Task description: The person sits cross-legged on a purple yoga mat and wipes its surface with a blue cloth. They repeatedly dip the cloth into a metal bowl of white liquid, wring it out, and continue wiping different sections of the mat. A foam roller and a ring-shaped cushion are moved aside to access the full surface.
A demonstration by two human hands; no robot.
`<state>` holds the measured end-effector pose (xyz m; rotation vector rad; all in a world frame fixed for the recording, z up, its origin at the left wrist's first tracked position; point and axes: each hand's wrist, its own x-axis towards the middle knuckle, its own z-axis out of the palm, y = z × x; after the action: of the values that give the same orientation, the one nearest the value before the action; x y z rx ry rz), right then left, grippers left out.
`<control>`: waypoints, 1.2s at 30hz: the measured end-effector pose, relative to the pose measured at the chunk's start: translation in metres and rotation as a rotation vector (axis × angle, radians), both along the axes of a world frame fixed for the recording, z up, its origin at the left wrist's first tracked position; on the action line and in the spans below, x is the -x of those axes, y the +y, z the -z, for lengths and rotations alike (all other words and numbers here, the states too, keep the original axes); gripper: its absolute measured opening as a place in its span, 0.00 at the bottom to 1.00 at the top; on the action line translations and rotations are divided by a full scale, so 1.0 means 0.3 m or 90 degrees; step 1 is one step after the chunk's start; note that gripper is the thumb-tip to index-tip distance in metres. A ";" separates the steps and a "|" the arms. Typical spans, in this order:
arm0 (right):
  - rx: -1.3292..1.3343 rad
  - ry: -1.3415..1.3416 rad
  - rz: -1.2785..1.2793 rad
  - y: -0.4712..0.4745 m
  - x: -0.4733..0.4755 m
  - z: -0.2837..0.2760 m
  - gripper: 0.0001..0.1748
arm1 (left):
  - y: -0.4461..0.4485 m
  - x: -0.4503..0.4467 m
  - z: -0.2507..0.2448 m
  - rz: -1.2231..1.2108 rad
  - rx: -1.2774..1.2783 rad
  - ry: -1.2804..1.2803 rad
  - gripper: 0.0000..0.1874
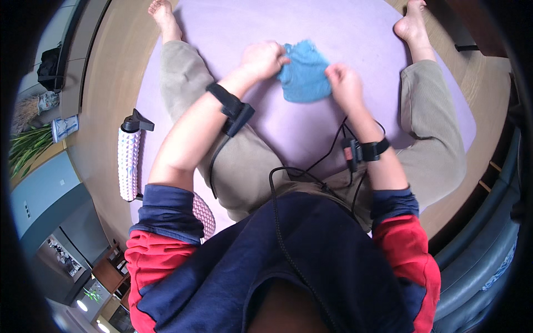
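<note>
A small piece of blue cloth [307,77] is stretched between my two hands, above a light purple mat. My left hand [266,60] pinches its upper left edge between thumb and fingers. On the right side of the cloth, my right hand [345,85] grips the edge with its fingertips. The cloth looks creased, and what garment or item it is cannot be told. Each wrist wears a black strap with a small device, and black cables run from them over my lap.
I sit on the purple mat [291,21] with legs spread. A white spiky foam roller [129,164] with a black-handled item at its top lies at the left. A potted plant [66,128] stands farther left, and a dark leather sofa [479,266] is at the right.
</note>
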<state>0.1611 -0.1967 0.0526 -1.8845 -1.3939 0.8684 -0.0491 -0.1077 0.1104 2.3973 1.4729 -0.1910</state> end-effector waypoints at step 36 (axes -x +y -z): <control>-0.017 -0.249 -0.557 -0.286 0.028 0.034 0.31 | -0.601 0.065 0.270 0.155 -0.116 -0.157 0.16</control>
<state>0.1527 -0.2827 0.0424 -1.4311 -2.5403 0.8644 -0.0685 -0.2880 0.0293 2.6298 1.1303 0.1868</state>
